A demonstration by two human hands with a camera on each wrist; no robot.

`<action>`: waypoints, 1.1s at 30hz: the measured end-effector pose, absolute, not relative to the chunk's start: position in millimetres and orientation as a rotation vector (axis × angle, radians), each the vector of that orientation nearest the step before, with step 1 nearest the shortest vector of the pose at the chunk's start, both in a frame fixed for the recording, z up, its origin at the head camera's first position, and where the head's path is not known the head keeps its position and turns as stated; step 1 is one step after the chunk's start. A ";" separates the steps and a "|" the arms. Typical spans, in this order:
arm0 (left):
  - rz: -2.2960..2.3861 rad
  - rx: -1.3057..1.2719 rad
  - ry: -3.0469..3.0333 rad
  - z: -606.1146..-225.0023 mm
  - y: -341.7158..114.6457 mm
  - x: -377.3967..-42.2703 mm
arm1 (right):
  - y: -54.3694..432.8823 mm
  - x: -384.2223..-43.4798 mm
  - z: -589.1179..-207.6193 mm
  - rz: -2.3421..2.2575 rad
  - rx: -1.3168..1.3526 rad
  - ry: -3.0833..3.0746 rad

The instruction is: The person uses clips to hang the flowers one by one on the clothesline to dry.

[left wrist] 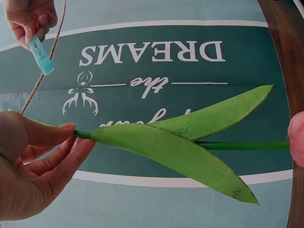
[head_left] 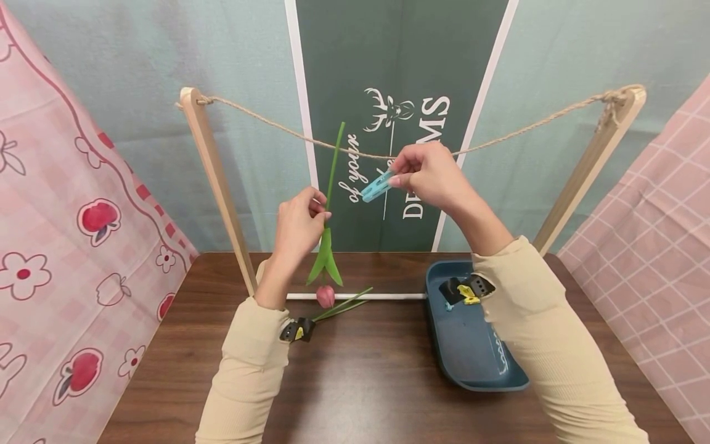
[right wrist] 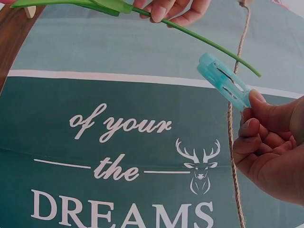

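While the left hand (head_left: 299,223) pinches its stem (head_left: 334,163), the pink tulip (head_left: 326,245) hangs bloom-down, long axis pretty much vertical, cut end up and leaning slightly right; next over, a light-blue clothespin (head_left: 375,187) slants down-left, pinched by the right hand (head_left: 431,176) near the twine (head_left: 266,125).

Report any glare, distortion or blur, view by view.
Head: a soft sheen on the brown tabletop; left wrist: the white stripes look bowed, perhaps lens distortion; right wrist: the printed lettering is readable, and the blue clothespin shows no obvious motion blur.
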State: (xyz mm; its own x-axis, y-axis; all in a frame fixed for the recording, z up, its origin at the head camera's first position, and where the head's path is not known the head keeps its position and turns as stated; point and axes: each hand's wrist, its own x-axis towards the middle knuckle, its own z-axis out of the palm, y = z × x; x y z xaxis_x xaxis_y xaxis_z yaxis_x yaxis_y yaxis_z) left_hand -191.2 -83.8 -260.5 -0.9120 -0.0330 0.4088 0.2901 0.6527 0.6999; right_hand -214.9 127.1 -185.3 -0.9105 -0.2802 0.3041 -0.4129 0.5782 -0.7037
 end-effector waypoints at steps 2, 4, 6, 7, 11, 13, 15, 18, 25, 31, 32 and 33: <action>-1.153 -0.203 -2.486 -260.0 -83.5 -190.8 | 126.5 -215.8 -184.0 1.215 0.587 -2.645; -1.159 -0.205 -2.486 -259.7 -83.4 -190.5 | 126.1 -216.0 -181.9 1.206 0.591 -2.644; -1.162 -0.206 -2.482 -259.9 -83.6 -190.7 | 125.4 -216.3 -180.4 1.201 0.585 -2.649; -1.161 -0.206 -2.480 -259.8 -83.7 -190.7 | 125.1 -216.3 -179.6 1.203 0.585 -2.647; -1.153 -0.207 -2.472 -260.4 -84.6 -191.9 | 123.6 -218.1 -176.9 1.196 0.568 -2.644; -1.150 -0.207 -2.471 -260.2 -84.8 -192.1 | 122.5 -218.7 -175.2 1.193 0.558 -2.643; -1.151 -0.205 -2.470 -260.0 -84.7 -192.2 | 121.5 -220.0 -173.4 1.198 0.556 -2.635; -1.148 -0.204 -2.470 -259.8 -84.4 -192.1 | 119.9 -220.4 -170.3 1.213 0.563 -2.621; -1.147 -0.208 -2.466 -260.7 -84.2 -192.4 | 115.3 -221.0 -166.1 1.238 0.563 -2.596; -1.160 -0.204 -2.466 -261.4 -84.6 -192.8 | 112.5 -222.4 -164.4 1.281 0.537 -2.565; -1.160 -0.203 -2.467 -261.3 -84.6 -192.6 | 112.2 -222.7 -164.0 1.289 0.529 -2.558; -1.162 -0.204 -2.468 -261.3 -84.6 -192.5 | 111.7 -223.1 -163.6 1.297 0.523 -2.549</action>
